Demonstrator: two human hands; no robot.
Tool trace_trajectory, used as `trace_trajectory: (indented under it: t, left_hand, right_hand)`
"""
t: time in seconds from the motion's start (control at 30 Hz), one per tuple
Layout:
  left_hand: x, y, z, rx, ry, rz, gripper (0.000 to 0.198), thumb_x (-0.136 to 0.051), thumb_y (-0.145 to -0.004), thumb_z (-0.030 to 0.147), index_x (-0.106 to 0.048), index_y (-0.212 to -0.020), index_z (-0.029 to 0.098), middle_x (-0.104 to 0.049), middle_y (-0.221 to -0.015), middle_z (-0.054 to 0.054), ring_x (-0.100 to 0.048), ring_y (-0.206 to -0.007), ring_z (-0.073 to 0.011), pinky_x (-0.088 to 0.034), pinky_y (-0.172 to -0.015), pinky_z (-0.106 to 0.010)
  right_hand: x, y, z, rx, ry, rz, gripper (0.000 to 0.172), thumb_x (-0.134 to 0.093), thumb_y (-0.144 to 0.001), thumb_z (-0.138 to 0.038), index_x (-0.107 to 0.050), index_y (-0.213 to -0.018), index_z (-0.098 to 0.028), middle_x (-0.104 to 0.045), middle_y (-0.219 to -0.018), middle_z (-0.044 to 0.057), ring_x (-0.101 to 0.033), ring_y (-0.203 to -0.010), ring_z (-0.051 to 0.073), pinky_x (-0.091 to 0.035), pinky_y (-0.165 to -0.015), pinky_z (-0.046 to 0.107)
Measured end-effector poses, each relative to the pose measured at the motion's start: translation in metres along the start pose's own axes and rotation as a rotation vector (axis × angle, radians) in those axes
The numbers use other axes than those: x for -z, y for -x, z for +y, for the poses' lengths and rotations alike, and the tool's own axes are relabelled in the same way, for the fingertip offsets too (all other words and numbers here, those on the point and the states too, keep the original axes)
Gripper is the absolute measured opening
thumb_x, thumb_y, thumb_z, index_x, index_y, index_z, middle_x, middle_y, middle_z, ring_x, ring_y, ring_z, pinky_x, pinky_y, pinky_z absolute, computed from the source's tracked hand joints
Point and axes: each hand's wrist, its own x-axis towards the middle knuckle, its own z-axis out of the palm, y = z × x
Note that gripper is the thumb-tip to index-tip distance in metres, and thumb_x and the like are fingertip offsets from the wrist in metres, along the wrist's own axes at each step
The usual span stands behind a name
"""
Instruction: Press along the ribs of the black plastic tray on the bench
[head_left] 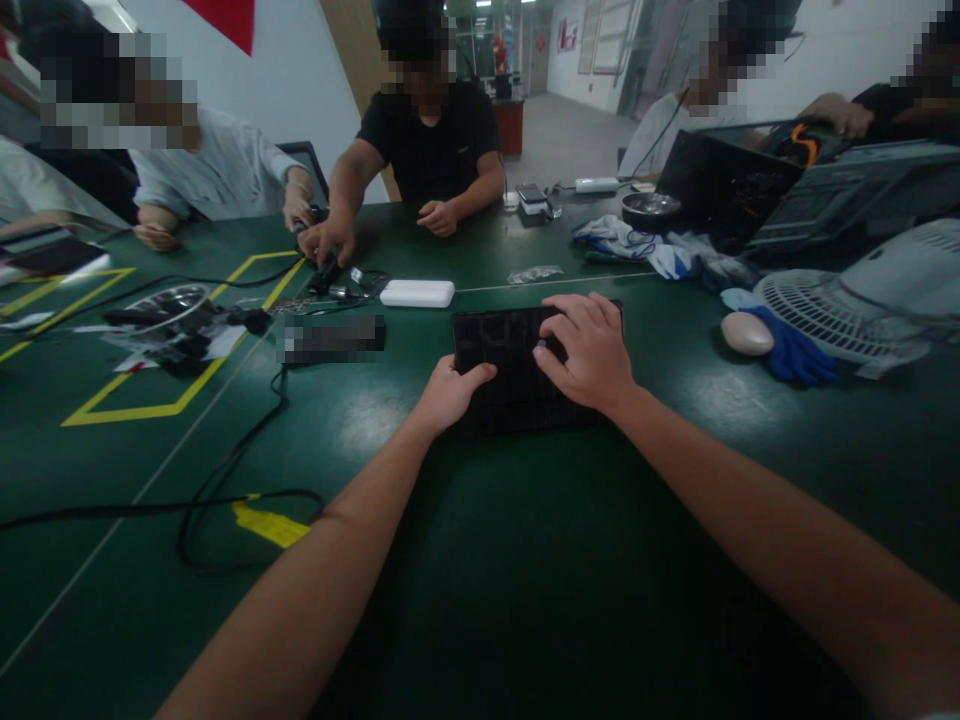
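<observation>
A flat black rectangular case (510, 390), with faint lines dividing its top into sections, lies on the green table in front of me. My left hand (448, 392) grips its left edge, thumb over the top and the other fingers mostly hidden. Over the right half of the case is my right hand (589, 350), its thumb and index finger closed together. A small greyish piece (541, 344) shows at those fingertips, too small to name. The right hand hides the upper right part of the case.
Beyond the case lie a white power bank (417, 293) and a clear plastic bag (535, 274). On the left are a power strip (330, 340), black cables and a metal bowl (176, 308). A fan (832, 315), gloves (799, 348) and a mouse (747, 334) sit right. Several people sit around.
</observation>
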Motion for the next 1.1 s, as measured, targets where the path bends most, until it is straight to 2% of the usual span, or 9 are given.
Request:
trace_trajectory:
  t: [0.3,0.5,1.1]
  left_hand:
    - [0.0013,-0.0039,-0.0050,-0.011,0.004,-0.006,0.031,-0.074,-0.066,0.040,-0.069,-0.084,0.015,-0.070,-0.085,-0.006,-0.064,-0.078,-0.0217,-0.051,-0.076,-0.035]
    - [0.0013,-0.0034,-0.0048,0.008,-0.008,0.000,0.034,-0.074,-0.066,0.042,-0.069,-0.086,0.015,-0.072,-0.089,-0.008,-0.065,-0.081,-0.0237,-0.051,-0.076,-0.035]
    - [0.0009,-0.0024,-0.0028,-0.003,-0.007,0.004,0.032,-0.074,-0.066,0.041,-0.068,-0.084,0.015,-0.070,-0.088,-0.008,-0.063,-0.080,-0.0228,-0.049,-0.076,-0.035]
  right_hand:
    - [-0.0007,0.0004,-0.0003,0.003,-0.006,0.008,0.012,-0.058,-0.091,-0.035,-0.061,-0.096,-0.024,-0.065,-0.132,0.009,-0.056,-0.128,0.028,-0.029,-0.116,0.049]
    - [-0.0015,0.0001,0.0004,0.010,0.005,0.012,0.012,-0.058,-0.091,-0.034,-0.060,-0.096,-0.023,-0.065,-0.132,0.009,-0.056,-0.128,0.028,-0.030,-0.116,0.049]
    - [-0.0011,0.0000,0.0004,0.011,-0.008,0.016,0.012,-0.058,-0.091,-0.034,-0.061,-0.096,-0.024,-0.065,-0.132,0.009,-0.056,-0.128,0.029,-0.029,-0.116,0.050]
